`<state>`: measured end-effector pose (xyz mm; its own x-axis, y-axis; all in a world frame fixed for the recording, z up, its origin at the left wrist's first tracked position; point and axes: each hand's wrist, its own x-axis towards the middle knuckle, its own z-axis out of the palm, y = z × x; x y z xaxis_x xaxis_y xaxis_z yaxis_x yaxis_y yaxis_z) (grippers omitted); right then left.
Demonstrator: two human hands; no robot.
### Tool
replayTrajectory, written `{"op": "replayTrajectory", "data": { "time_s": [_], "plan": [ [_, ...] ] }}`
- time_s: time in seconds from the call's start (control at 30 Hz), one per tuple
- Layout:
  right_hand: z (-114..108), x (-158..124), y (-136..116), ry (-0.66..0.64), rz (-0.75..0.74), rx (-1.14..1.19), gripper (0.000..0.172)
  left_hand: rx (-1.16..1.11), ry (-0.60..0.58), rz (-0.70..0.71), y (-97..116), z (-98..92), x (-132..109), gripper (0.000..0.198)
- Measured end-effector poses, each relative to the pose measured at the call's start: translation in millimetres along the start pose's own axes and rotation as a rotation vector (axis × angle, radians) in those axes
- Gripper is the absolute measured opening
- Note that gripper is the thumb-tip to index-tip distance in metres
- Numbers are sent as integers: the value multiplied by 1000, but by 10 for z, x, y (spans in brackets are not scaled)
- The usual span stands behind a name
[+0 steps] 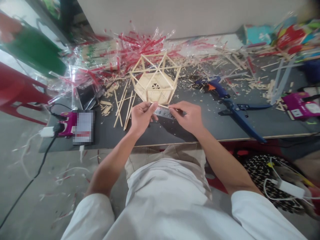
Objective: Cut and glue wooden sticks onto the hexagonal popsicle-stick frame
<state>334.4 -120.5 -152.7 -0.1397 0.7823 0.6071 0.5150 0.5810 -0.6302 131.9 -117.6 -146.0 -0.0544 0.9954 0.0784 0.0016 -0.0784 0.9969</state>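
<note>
Near the front edge of the dark table, my left hand [143, 116] pinches the left end of a clear ruler [165, 111] marked with small holes. A thin wooden stick [162, 105] lies along the ruler's upper edge, between my two hands. My right hand [188, 116] is closed at the right end of the stick, thumb and finger together. Just beyond my hands stands a hexagonal frame [155, 80] of pale sticks with a slatted base. Several loose sticks [121, 106] lie left of it, beside my left hand.
A blue glue gun [216, 87] and blue cutters [240, 116] lie at right. Purple power strips [68, 124] [301, 106] sit at both sides, a phone [84, 126] beside the left one. Plastic wrappers [140, 43] and wood scraps fill the back. A red stool [20, 91] stands at left.
</note>
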Motion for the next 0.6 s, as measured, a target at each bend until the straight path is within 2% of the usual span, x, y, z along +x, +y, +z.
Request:
{"op": "replayTrajectory", "data": {
  "time_s": [0.6],
  "plan": [
    [-20, 7, 24, -35, 3, -27, 24, -14, -4, 0, 23, 3, 4, 41]
  ]
}}
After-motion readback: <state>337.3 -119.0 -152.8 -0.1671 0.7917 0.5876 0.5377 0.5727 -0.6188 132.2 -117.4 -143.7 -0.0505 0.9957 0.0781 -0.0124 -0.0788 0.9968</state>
